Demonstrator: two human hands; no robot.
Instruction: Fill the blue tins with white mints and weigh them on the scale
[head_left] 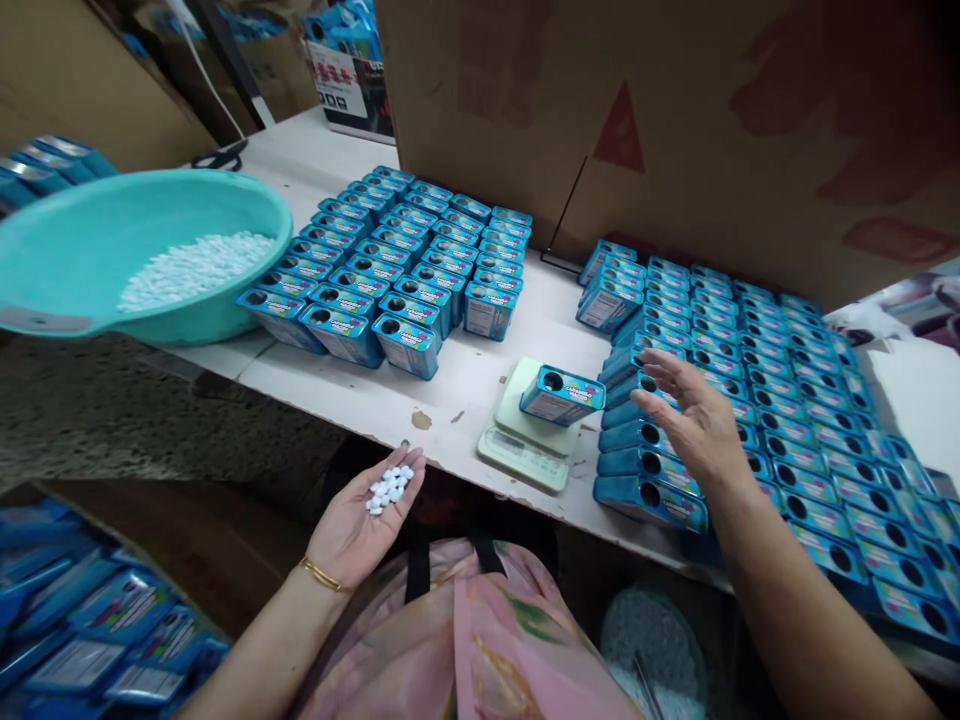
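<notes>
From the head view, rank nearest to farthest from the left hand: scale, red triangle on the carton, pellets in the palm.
1. Pellets: in the left hand's open palm.
2. Scale: on the table, to the hand's right.
3. Red triangle: on the carton, farther back.

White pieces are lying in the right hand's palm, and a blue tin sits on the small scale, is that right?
Not quite: the white pieces lie in the open palm of the left hand, not the right hand, as the head view shows. The blue tin does sit on the small scale.
</notes>
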